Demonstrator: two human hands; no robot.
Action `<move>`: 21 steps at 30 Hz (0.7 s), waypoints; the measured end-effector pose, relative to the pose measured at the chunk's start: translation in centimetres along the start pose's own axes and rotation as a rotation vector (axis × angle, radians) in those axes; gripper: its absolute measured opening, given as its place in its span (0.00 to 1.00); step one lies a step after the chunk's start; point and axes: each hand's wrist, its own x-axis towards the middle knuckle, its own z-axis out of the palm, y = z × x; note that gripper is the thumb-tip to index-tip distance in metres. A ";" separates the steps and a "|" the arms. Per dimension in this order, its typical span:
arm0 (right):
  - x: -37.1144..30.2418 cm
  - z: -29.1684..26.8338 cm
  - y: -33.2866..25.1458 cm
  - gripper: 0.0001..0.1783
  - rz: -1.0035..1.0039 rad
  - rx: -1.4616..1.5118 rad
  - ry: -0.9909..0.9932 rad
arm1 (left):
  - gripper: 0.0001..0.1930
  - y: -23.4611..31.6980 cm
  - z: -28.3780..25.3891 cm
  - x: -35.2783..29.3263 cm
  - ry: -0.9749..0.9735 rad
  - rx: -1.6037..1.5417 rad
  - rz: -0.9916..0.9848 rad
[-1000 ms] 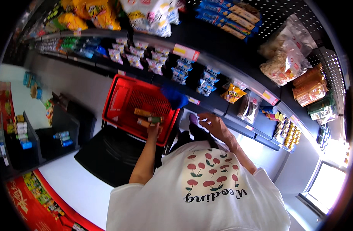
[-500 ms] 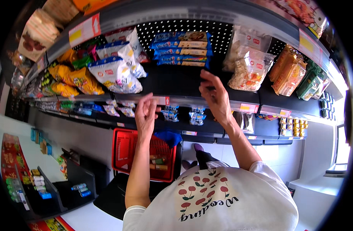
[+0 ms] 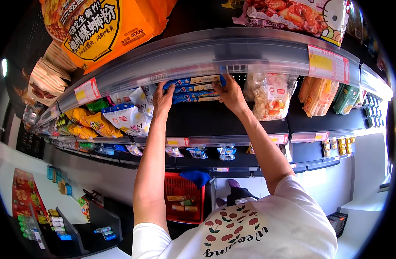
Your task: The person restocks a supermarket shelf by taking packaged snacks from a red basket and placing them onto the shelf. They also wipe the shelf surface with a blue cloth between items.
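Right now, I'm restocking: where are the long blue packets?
In the head view, the long blue packets are upper centre, between left hand and right hand.

The packets (image 3: 196, 93) are blue-and-cream, the basket (image 3: 180, 184) red, the shirt (image 3: 271, 226) cherry-printed white.

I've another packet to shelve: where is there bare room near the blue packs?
The black shelf is bare in front of the blue packs, between the white bags and the clear bags. Leftward it is crowded with white and yellow bags.

Black shelves (image 3: 198, 117), pale floor (image 3: 259, 186), brightly lit white wall (image 3: 367, 166).
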 end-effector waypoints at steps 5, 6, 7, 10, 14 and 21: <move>-1.4 -0.5 -1.8 0.25 0.072 0.200 -0.024 | 0.20 0.5 -0.1 -1.5 0.066 -0.183 0.010; -1.7 -0.6 -1.7 0.25 0.073 0.233 -0.022 | 0.19 1.2 -0.2 -2.7 0.076 -0.226 0.016; -1.9 -0.9 -1.2 0.24 0.014 0.270 0.013 | 0.19 2.7 -0.1 -3.9 0.081 -0.278 0.029; -4.2 -1.7 -3.7 0.23 -0.044 0.334 0.039 | 0.17 3.8 -1.1 -7.8 0.149 -0.378 0.061; -8.8 -2.8 -7.0 0.21 -0.045 0.340 0.070 | 0.14 3.8 -2.3 -14.4 0.246 -0.559 0.094; -19.5 -1.5 -5.1 0.20 0.020 0.346 -0.163 | 0.24 -1.9 -7.4 -27.0 0.048 -0.776 -0.348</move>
